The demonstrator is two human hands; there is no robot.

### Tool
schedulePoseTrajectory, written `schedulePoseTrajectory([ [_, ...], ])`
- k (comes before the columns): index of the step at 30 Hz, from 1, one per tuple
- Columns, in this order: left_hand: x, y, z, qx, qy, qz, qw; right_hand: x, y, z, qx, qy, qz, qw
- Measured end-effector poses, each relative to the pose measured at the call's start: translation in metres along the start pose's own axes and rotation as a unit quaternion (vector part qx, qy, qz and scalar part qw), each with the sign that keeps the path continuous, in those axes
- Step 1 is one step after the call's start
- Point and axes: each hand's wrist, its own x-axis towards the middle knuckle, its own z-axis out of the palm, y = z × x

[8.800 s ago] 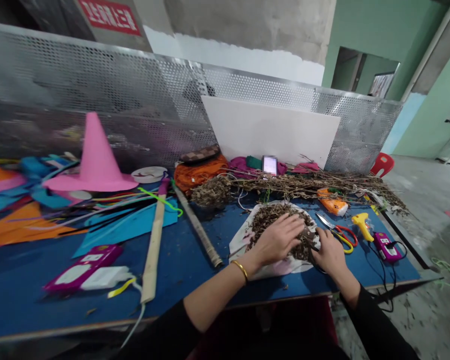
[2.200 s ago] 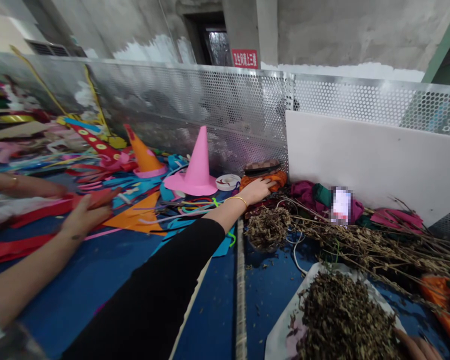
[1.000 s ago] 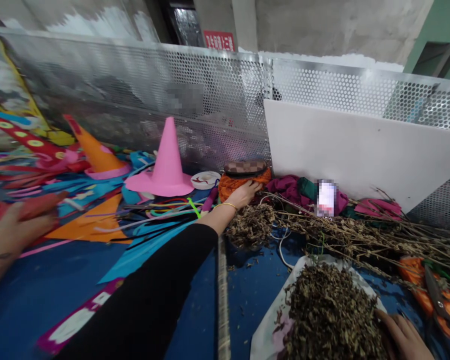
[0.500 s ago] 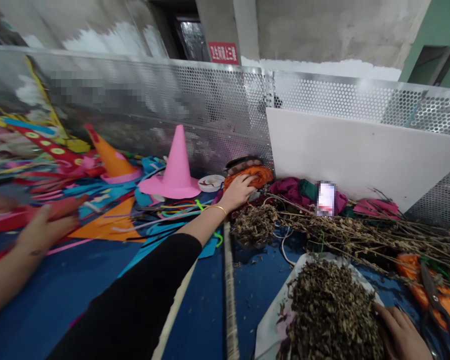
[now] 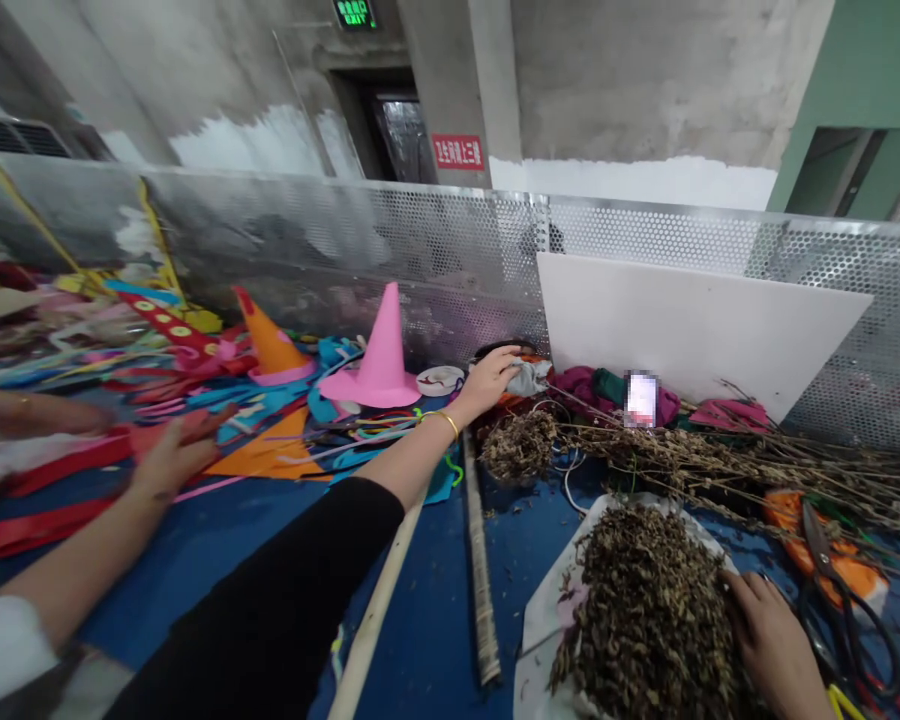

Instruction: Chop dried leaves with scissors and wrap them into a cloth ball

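My left hand (image 5: 486, 388), with a gold bracelet and black sleeve, stretches to the far side of the table. Its fingers are closed on a crumpled pale grey cloth or bag (image 5: 529, 377), whose material I cannot make out. Orange cloth (image 5: 514, 398) shows just beneath it. At lower right, my right hand (image 5: 776, 635) lies against the edge of a heap of dried leaves (image 5: 645, 600), fingers extended and tips partly hidden. The heap rests on a white sheet or bag (image 5: 536, 640).
Black scissors (image 5: 832, 580) lie right of my right hand. Dried stems (image 5: 690, 460) stretch along the back, near a phone (image 5: 641, 400). Two sticks, one pale (image 5: 379, 620), lie mid-table. Pink (image 5: 382, 360) and orange cone hats stand left. Another person's hands (image 5: 169, 460) handle red material.
The view has tilted up and turned left. My left hand has gone from resting on the orange cloth to gripping the pale grey piece. My right hand stays beside the leaves.
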Motion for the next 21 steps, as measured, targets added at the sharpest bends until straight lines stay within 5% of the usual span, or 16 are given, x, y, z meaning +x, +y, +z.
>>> schedulePoseTrajectory([
  [4,-0.015,0.054,-0.031,-0.062,0.024,-0.042,0.997,0.005,-0.010,-0.010,0.006,-0.029,0.027,0.999],
  [7,-0.037,0.085,-0.051,-0.013,0.024,-0.096,0.995,0.008,-0.016,-0.018,0.009,-0.039,0.030,0.999],
  [14,-0.096,0.095,-0.080,0.092,0.010,-0.234,0.968,0.011,-0.016,-0.022,-0.012,-0.033,0.031,0.999],
  [18,-0.129,0.107,-0.091,0.062,0.027,-0.245,0.967,0.014,-0.018,-0.033,0.029,-0.022,0.040,0.999],
  [21,-0.151,0.138,-0.088,-0.016,0.025,-0.217,0.976,0.014,-0.033,-0.045,0.101,0.040,-0.005,0.994],
])
